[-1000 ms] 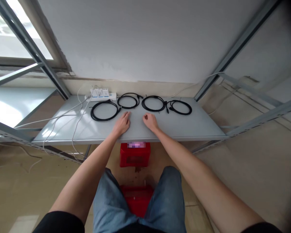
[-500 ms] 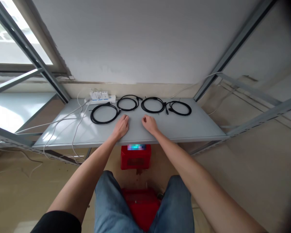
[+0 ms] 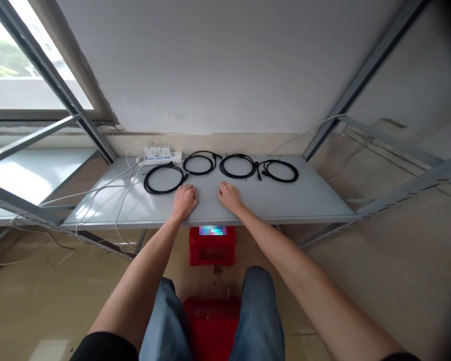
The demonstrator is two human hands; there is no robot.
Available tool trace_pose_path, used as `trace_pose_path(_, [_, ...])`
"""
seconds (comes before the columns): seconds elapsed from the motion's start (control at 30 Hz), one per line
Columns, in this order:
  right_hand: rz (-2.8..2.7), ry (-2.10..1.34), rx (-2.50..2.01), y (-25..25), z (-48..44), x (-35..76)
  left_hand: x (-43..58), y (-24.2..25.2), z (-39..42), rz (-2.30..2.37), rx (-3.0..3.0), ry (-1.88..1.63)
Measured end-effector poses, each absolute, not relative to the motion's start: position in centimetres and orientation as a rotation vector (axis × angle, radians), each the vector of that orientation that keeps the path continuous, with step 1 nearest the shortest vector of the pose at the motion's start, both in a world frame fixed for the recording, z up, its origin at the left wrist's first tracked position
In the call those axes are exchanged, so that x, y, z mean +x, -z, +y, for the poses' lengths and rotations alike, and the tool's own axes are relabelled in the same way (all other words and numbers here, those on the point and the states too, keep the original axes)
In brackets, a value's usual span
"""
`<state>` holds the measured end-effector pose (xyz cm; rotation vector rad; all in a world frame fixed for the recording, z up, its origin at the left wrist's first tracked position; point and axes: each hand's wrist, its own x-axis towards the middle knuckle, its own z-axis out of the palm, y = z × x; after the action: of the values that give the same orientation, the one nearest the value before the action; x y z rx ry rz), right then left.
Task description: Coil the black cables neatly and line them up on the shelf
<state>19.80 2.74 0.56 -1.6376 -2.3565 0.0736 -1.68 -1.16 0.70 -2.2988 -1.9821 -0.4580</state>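
My left hand [image 3: 185, 200] rests on the grey shelf top near its front edge, fingers curled in and nothing showing in them. Just beyond its knuckles lies a coiled black cable [image 3: 163, 191] at the left. My right hand [image 3: 229, 196] is on the shelf too, loosely closed, with no object visible in it. Beyond it sits another black cable coil [image 3: 233, 175]. Two more coils, one behind the left hand [image 3: 199, 173] and one at the far right [image 3: 285, 180], complete a row. Neither hand touches the right-hand coils.
A white power strip [image 3: 160, 158] with plugs stands at the back left, its pale cords [image 3: 122, 200] trailing over the front edge. Metal posts [image 3: 326, 128] frame the shelf [image 3: 300, 203]. Below are a red stool [image 3: 212, 246] and another red seat [image 3: 210, 326] between my knees.
The view has shifted slightly. My left hand has turned more palm-down, and my right hand has rolled a little the same way. My legs have moved closer together. The cables stay put.
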Motion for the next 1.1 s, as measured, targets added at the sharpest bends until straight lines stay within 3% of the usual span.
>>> trace_pose_path(0.43, [-2.343, -0.058, -1.702, -0.2, 2.2, 19.8, -1.2, -1.5, -1.9, -2.197, -2.226, 0.212])
trace_pose_path(1.1, [-2.326, -0.049, -1.756, -0.5, 2.1, 19.5, -1.4, -1.7, -1.8, -2.185, -2.282, 0.306])
